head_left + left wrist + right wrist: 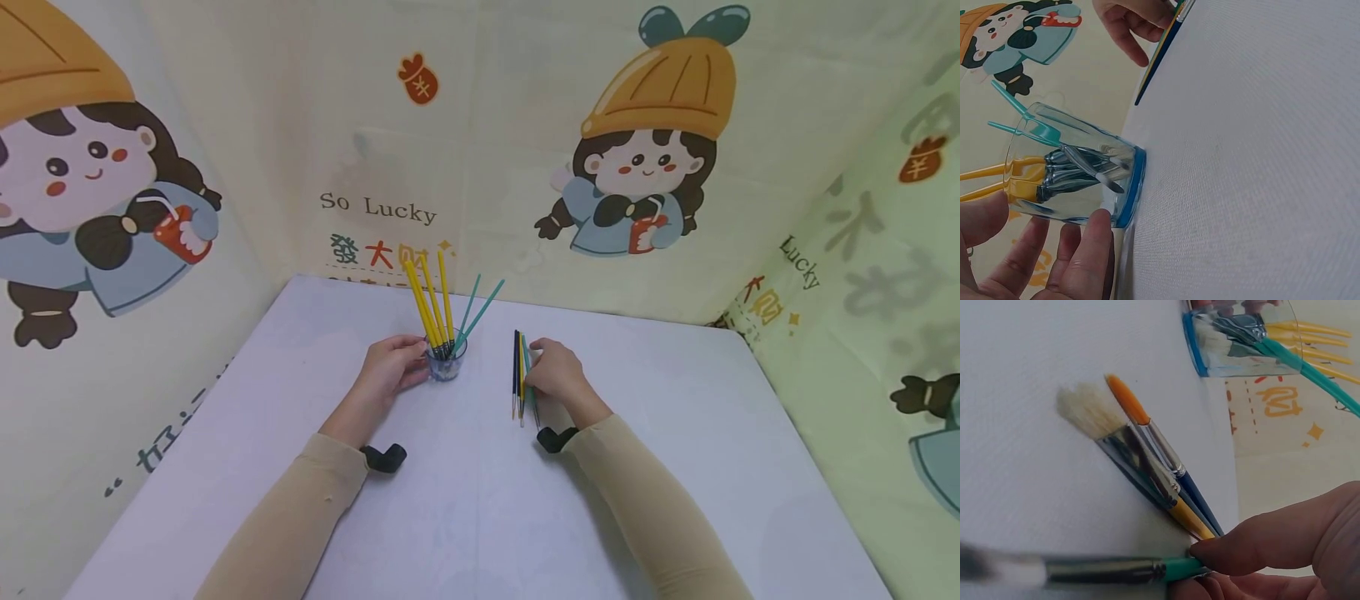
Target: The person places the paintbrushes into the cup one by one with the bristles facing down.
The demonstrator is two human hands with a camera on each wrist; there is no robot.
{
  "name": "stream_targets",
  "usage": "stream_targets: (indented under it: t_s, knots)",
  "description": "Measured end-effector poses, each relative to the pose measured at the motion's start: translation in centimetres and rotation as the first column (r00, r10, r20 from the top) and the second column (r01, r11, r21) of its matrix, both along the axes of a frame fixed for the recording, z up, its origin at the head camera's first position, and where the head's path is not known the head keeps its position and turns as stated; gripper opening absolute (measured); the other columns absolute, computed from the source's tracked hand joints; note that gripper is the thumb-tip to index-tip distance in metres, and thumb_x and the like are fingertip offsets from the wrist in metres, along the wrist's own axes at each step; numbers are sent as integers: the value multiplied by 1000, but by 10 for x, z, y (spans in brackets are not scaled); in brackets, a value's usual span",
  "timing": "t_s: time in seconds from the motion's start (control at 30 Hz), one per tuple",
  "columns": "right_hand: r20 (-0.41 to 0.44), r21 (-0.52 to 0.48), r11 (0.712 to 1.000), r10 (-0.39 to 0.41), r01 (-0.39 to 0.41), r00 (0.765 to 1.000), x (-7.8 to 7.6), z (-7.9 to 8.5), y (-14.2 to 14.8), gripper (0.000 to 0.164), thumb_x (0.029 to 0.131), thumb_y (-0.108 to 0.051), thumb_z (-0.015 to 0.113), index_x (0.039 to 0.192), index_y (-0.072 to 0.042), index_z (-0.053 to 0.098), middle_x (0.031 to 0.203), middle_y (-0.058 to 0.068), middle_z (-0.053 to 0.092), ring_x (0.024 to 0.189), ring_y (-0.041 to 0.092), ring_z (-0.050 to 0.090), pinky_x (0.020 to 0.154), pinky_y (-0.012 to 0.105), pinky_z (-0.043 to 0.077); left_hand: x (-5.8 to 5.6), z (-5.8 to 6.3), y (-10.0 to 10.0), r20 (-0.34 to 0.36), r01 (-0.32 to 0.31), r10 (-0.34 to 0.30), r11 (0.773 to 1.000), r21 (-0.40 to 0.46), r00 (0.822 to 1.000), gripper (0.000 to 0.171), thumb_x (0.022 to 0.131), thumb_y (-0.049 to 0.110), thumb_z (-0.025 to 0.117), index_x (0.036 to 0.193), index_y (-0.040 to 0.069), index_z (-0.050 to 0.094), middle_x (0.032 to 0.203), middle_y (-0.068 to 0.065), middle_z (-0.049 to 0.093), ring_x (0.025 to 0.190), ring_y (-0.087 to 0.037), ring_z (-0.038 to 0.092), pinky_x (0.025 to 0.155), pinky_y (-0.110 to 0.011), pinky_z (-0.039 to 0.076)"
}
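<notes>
A clear glass (446, 367) with a blue base stands upright on the table, holding several yellow-handled paintbrushes (427, 304) and two teal-handled ones (480, 310), bristles down. My left hand (389, 367) is at the glass's left side, its extended fingertips (1088, 250) touching the wall near rim and base. To the right, my right hand (557, 372) pinches a teal paintbrush (1107, 570) between thumb and fingers, low over the table. Beside it lie loose paintbrushes, among them a dark blue one (1200, 503) with orange bristles and a yellow one (1190, 519) with pale bristles.
The white table (450, 517) runs back to a cream cloth backdrop (502, 150) printed with cartoon figures; more cloth hangs on both sides. A black wrist mount (384, 458) sits at the left cuff, and another black mount (557, 439) at the right.
</notes>
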State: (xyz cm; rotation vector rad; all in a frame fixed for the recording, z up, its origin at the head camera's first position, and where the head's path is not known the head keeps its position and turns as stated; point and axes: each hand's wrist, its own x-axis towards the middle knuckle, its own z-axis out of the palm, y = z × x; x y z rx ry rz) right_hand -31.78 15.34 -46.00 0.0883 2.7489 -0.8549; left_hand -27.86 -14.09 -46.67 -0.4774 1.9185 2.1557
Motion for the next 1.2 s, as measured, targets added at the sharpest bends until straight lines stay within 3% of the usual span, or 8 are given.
stream_targets:
  t_s: [0.2, 0.37, 0.6, 0.9, 1.2]
  knots:
    - [-2, -11, 1000, -8, 8, 1000, 0, 1, 0, 66, 86, -3, 69, 150, -11, 58, 106, 11, 72, 63, 16, 66, 58, 25, 51, 1, 0, -1, 0, 0, 0, 1000, -3, 1000, 33, 107, 24, 68, 138, 11, 68, 137, -12, 65, 124, -27, 65, 106, -39, 63]
    - [2, -80, 996, -36, 36, 999, 1, 0, 2, 63, 88, -2, 67, 150, -14, 60, 101, 9, 70, 61, 15, 61, 54, 24, 50, 1, 0, -1, -5, 2, -2, 1000, -2, 1000, 33, 107, 23, 67, 138, 10, 67, 138, -12, 65, 125, -28, 64, 107, -39, 63]
    - [8, -200, 977, -78, 78, 997, 3, 0, 5, 62, 89, -1, 69, 150, -12, 60, 105, 10, 67, 69, 17, 60, 56, 22, 52, 1, -1, -2, -5, 0, 0, 1000, 1, 1000, 34, 107, 24, 68, 138, 11, 67, 138, -12, 65, 125, -27, 64, 108, -39, 63]
    - [50, -271, 955, -113, 122, 992, 4, -2, 7, 57, 93, -3, 74, 148, -13, 63, 118, 13, 67, 96, 25, 64, 65, 22, 59, 0, -1, -2, 4, -4, 4, 1000, 6, 1000, 33, 107, 23, 68, 138, 11, 68, 138, -11, 65, 126, -27, 64, 108, -38, 63]
    - [64, -351, 923, -147, 160, 987, 5, -2, 7, 60, 93, 0, 73, 149, -17, 62, 120, 13, 67, 94, 25, 64, 67, 24, 60, -1, -2, -2, 20, -3, 3, 1000, 5, 1000, 33, 107, 25, 68, 137, 13, 68, 139, -10, 65, 128, -26, 63, 106, -36, 63]
